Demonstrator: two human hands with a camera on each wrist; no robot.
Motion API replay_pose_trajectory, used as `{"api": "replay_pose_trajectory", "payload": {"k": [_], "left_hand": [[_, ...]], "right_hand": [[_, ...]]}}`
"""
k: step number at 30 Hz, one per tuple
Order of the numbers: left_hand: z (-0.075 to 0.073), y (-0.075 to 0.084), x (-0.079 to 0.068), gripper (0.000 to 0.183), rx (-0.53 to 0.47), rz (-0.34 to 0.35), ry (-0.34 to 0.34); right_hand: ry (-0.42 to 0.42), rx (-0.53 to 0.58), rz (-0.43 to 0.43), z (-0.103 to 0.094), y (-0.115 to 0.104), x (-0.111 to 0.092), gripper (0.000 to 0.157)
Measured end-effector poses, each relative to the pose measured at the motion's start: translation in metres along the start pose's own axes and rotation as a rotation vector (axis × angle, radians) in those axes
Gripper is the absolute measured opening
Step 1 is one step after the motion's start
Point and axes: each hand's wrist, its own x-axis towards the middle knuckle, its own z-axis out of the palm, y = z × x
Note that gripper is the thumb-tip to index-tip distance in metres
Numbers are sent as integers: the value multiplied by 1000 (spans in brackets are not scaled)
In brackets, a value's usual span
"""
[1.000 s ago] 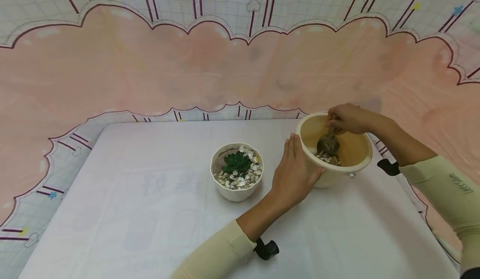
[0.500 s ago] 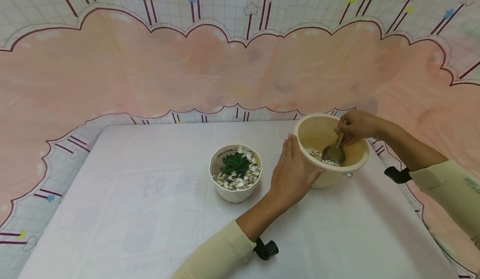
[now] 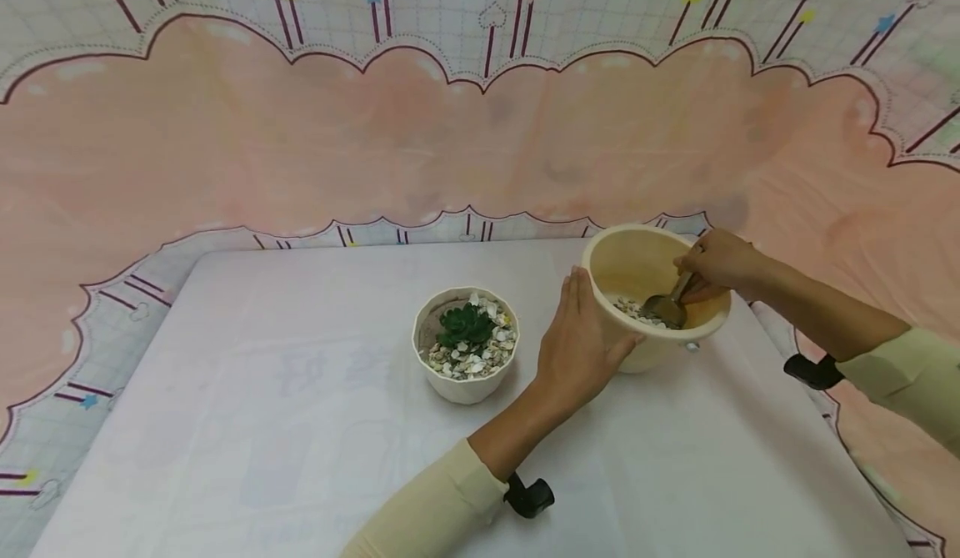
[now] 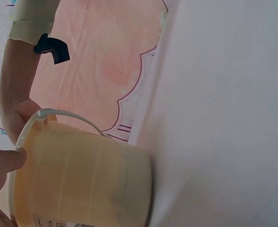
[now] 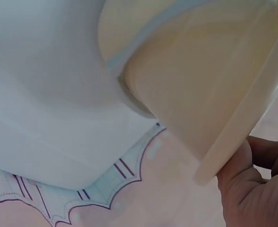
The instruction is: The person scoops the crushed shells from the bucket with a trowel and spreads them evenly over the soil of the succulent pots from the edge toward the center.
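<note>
A cream bucket point(image 3: 637, 359) stands at the right of the table, its mouth facing me. Flat against its near left side lies my left hand point(image 3: 577, 349), fingers straight and thumb apart. My right hand point(image 3: 722, 266) reaches over the right rim and grips a metal spoon point(image 3: 666, 311) by its handle. The spoon's bowl dips into pale pebbles point(image 3: 628, 306) at the bottom. In the left wrist view, the left thumb point(image 4: 13, 159) touches the bucket just below the rim. From the right wrist view, the spoon is hidden behind the bucket wall point(image 5: 200, 90).
Left of the bucket sits a white faceted pot point(image 3: 459, 391) with a green succulent point(image 3: 465, 324) among pale stones. The bucket's bail handle point(image 4: 77, 117) hangs down its outside. A patterned cloth point(image 3: 480, 149) covers the wall behind the white table point(image 3: 300, 424).
My right hand has shifted right and slightly down. The spoon has turned from upright to slanting, its bowl moving down into the pebbles. The left hand stays against the bucket.
</note>
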Motion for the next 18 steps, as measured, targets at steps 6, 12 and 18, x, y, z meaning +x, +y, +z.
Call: {"api": "replay_pose_trajectory", "payload": {"k": [6, 12, 18], "left_hand": [[2, 1, 0, 112, -17, 0, 6], [5, 3, 0, 114, -39, -4, 32], [6, 4, 0, 115, -47, -13, 47]], "right_hand": [[-22, 143, 53, 7, -1, -6, 35], [-9, 202, 76, 10, 1, -6, 36], [-13, 272, 103, 13, 0, -7, 36]]}}
